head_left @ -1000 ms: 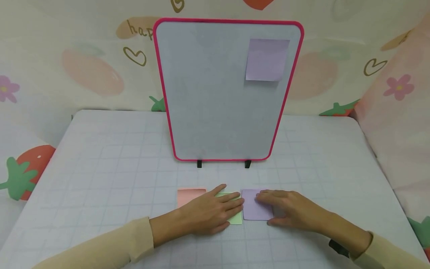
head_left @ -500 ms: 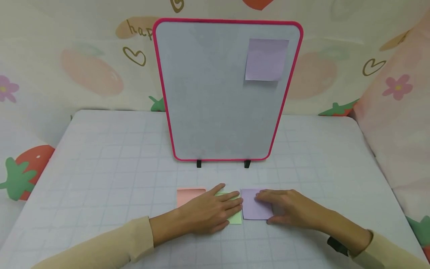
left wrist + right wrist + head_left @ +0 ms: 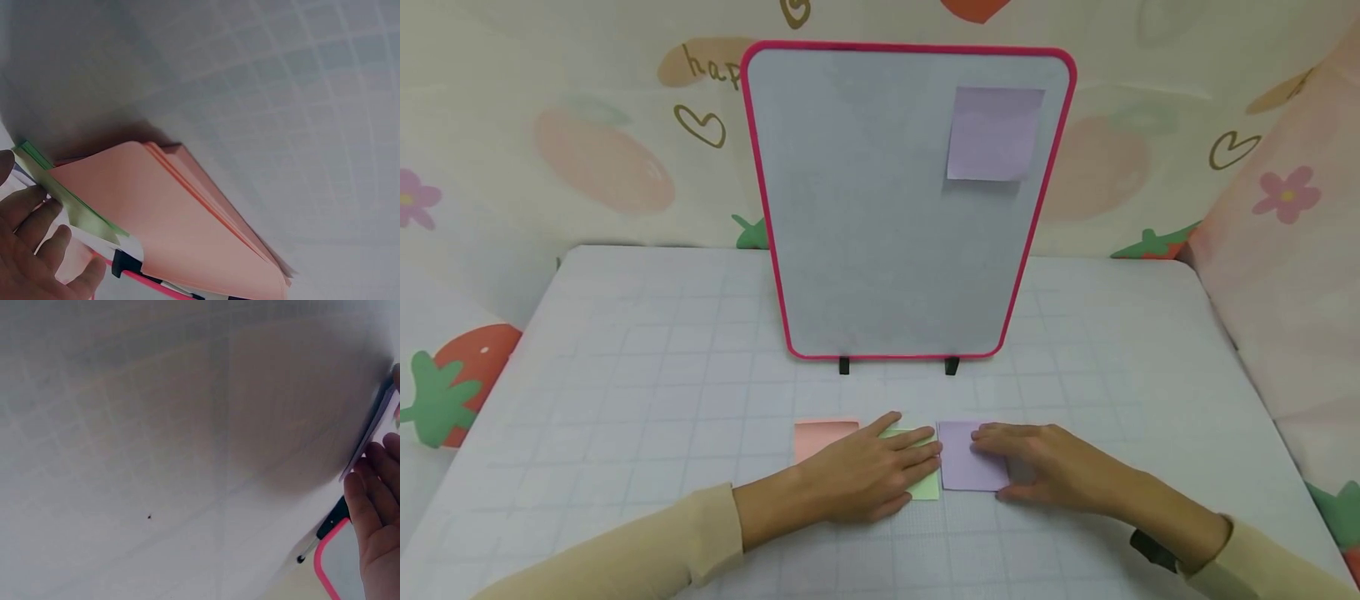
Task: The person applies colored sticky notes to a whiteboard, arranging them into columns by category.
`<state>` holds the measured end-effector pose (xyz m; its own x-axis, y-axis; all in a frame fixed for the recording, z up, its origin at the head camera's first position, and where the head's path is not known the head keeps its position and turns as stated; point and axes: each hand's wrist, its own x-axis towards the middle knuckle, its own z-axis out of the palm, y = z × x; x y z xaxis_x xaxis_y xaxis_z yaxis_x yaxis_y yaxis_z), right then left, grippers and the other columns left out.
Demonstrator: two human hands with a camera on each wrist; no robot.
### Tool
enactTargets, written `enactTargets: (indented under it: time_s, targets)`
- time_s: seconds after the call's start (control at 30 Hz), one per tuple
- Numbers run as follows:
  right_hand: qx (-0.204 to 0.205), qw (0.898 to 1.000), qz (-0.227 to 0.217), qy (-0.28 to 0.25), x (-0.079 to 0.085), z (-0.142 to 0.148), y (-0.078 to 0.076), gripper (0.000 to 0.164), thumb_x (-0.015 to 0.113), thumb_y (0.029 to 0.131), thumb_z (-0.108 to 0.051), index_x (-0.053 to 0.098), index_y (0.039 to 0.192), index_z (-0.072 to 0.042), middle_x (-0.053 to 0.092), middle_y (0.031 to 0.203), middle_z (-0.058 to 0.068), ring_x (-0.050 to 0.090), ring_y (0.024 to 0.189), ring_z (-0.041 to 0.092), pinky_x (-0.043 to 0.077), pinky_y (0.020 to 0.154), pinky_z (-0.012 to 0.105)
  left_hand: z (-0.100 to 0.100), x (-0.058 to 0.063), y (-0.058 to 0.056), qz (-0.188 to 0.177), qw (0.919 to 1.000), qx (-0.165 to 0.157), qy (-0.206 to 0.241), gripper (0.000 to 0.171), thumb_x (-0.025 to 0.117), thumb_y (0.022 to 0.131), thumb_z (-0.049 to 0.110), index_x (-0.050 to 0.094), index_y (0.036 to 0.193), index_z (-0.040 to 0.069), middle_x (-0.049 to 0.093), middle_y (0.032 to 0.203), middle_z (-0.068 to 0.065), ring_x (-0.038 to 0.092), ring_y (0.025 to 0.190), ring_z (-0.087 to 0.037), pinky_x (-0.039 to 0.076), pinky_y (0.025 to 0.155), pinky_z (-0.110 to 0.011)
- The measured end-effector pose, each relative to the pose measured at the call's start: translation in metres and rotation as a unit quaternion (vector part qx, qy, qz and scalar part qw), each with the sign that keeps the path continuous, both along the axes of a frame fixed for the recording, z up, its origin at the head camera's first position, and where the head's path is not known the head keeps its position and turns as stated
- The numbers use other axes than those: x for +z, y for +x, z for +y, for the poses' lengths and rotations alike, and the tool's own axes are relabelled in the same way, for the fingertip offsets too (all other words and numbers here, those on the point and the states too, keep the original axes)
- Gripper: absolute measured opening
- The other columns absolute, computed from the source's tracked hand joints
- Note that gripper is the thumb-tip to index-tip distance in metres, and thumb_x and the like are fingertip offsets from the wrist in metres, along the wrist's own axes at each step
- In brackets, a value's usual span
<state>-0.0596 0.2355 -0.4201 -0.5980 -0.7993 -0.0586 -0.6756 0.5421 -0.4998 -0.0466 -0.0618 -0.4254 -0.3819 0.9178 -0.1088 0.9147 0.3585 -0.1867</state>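
Legibly, the cream backdrop printed with fruit and hearts [image 3: 602,162] bears the letters "hap" in brown, the rest of the word hidden behind a white rectangular board with a bright pink rim [image 3: 880,233]. That one board stands on the white, grid-patterned bench [image 3: 625,333], with two small black feet [image 3: 844,365] showing under its lower edge, and a single square lilac paper note [image 3: 996,133] is stuck near its upper right corner. Three square stacks of paper notes lie in a row in front of it: a salmon-pink stack [image 3: 825,437] on the left, a pale green stack [image 3: 928,487] in the middle and a lilac stack [image 3: 958,458] on the right. Both forearms come in from the near corners in beige sleeves [image 3: 625,542]. The left hand [image 3: 872,475] lies across the green stack with its fingers straight and splayed, pressing rather than gripping, their tips at the lilac stack's left edge. The right hand [image 3: 1056,467] points leftward, its fingers relaxed and unclenched, resting on the right part of the lilac stack, the thumb apart from them at the near right corner.
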Motion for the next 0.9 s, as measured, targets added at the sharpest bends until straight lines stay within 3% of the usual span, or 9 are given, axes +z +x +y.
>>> enactTargets:
  time_s: [0.2,0.57,0.9]
  targets:
    - [0.006,1.000,0.019,0.011,0.0014,-0.0014,0.0020,0.054,0.083,0.081,-0.023,0.065,0.129,-0.008,0.062,0.136,0.006,0.059,0.125,0.022,0.051,0.097,0.042,0.0000,0.0005,0.0002,-0.004,1.0000,0.000,0.003,0.053,0.047,0.102,0.042,0.047,0.150,0.021,0.044,0.153,0.005,0.033,0.145,-0.014,0.031,0.115,-0.045]
    - [-0.002,0.999,-0.030,0.020,0.0040,0.0015,-0.0052,0.057,0.084,0.081,-0.024,0.064,0.133,-0.010,0.061,0.137,0.003,0.059,0.125,0.018,0.050,0.098,0.042,-0.0004,-0.0002,0.0004,-0.011,0.9999,0.004,0.003,0.054,0.047,0.102,0.042,0.045,0.151,0.020,0.042,0.155,0.005,0.032,0.146,-0.014,0.031,0.115,-0.044]
    - [-0.003,0.999,-0.033,0.010,0.0033,0.0014,-0.0039,0.058,0.083,0.081,-0.022,0.063,0.133,-0.009,0.060,0.138,0.005,0.057,0.127,0.021,0.049,0.099,0.043,-0.0008,-0.0004,0.0013,-0.014,0.9999,0.005,0.004,0.054,0.048,0.101,0.042,0.045,0.151,0.020,0.043,0.154,0.005,0.033,0.145,-0.014,0.032,0.115,-0.044]
